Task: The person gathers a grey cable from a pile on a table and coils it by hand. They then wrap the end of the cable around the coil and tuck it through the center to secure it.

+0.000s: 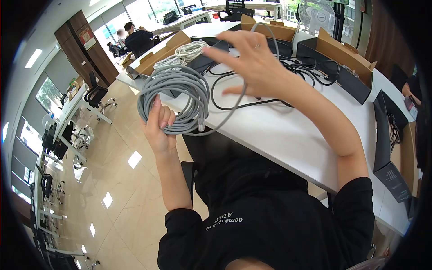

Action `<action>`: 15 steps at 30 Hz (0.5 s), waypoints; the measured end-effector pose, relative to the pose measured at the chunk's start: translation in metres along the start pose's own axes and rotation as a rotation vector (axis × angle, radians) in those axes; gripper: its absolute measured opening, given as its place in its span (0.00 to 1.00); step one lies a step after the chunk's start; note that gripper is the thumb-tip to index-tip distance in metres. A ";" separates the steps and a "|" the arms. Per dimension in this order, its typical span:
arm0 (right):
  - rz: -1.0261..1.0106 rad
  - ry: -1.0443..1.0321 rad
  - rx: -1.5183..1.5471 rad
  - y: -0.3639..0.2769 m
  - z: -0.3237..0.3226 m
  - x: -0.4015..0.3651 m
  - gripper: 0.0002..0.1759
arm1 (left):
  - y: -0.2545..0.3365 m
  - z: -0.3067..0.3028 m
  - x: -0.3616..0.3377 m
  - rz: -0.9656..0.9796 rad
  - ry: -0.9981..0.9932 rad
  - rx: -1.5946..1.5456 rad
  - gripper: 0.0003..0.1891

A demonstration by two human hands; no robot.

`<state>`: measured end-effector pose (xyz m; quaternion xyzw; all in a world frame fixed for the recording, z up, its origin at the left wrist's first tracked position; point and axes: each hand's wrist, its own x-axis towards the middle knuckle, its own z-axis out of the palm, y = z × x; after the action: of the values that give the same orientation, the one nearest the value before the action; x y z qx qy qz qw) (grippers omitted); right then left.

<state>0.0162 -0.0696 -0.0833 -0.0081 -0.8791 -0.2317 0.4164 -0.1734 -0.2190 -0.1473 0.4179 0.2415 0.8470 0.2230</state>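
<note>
A thick coil of grey network cable [173, 81] is gripped in my left hand [159, 118], thumb in front, at the left edge of the white table. A clear plug [201, 123] hangs at the coil's lower right. My right hand [254, 67] is raised over the table to the right of the coil, its fingers spread. One loose length of the grey cable loops from the coil up past this hand, passing behind it and above it. Whether the hand touches this loop is unclear. Behind the coil lie bundles of white cable [191, 50].
Black cables [310, 67] lie on the white table [270, 135]. Open black boxes with brown flaps stand along its back, one of them at the right [346, 67], another farther right [391, 157]. A person [138, 40] sits in the background; a fan [316, 18] stands behind.
</note>
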 end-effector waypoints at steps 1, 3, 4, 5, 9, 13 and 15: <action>0.055 -0.060 -0.020 0.007 0.000 -0.001 0.37 | 0.000 0.001 -0.001 0.001 -0.003 0.003 0.08; 0.167 -0.183 -0.063 0.018 0.000 -0.004 0.34 | -0.001 0.006 -0.004 -0.001 -0.011 0.006 0.09; 0.150 -0.113 -0.158 0.022 0.002 -0.006 0.30 | -0.002 0.008 -0.005 -0.016 -0.038 0.017 0.08; 0.133 -0.042 -0.251 0.025 0.005 -0.009 0.28 | -0.003 0.011 -0.007 -0.030 -0.064 0.028 0.08; 0.145 0.161 -0.547 0.029 0.004 -0.009 0.23 | -0.006 0.008 -0.012 -0.184 -0.253 -0.025 0.10; 0.411 -0.179 -0.363 0.022 -0.013 -0.001 0.21 | -0.011 0.016 -0.019 -0.243 -0.404 0.109 0.14; 0.535 -0.370 -0.021 0.016 -0.028 0.011 0.21 | -0.010 0.021 -0.021 -0.260 -0.437 0.274 0.14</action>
<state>0.0323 -0.0687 -0.0531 -0.2852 -0.9041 -0.1177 0.2956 -0.1428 -0.2184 -0.1543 0.5823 0.3516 0.6606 0.3177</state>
